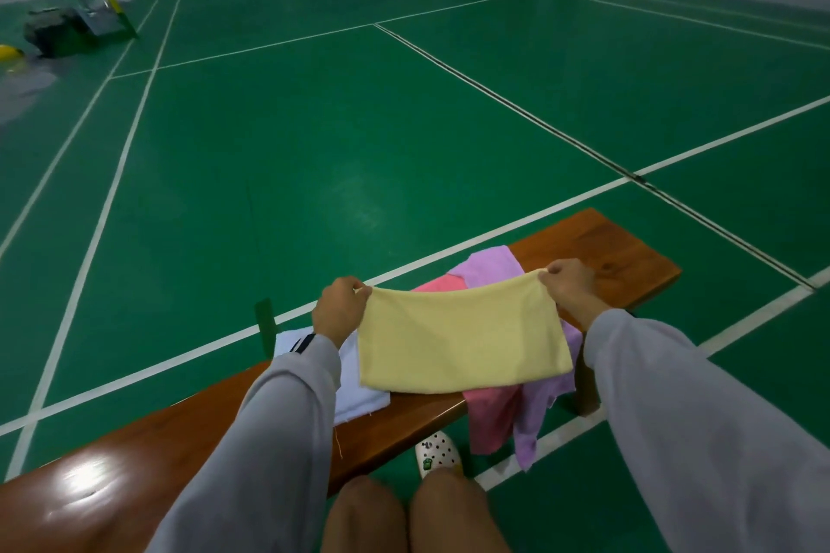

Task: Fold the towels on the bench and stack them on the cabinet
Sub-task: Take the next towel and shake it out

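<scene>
The left grip (339, 312) and right grip (568, 283) each pinch one top corner of the yellow towel (462, 346), fingers curled tight on the cloth. The towel is held up above the middle of the table (606, 247). Its top edge sags a little between the two corners, and its bottom edge hangs level close to the table's near edge. Whether that edge touches the wood or the cloths beneath, I cannot tell.

Behind and under it lie a pink towel (492, 418) and a purple towel (489, 267), overlapping in a loose heap. Both spill over the near edge and dangle toward the floor (359, 148). A white towel (359, 395) lies flat just left of them, partly under the left sleeve, with its near corner almost at the near edge.

Bare wood runs on to the far right end and along the near left stretch. Beyond the far edge the green floor lies open. A white shoe (438, 456) stands under the near edge.
</scene>
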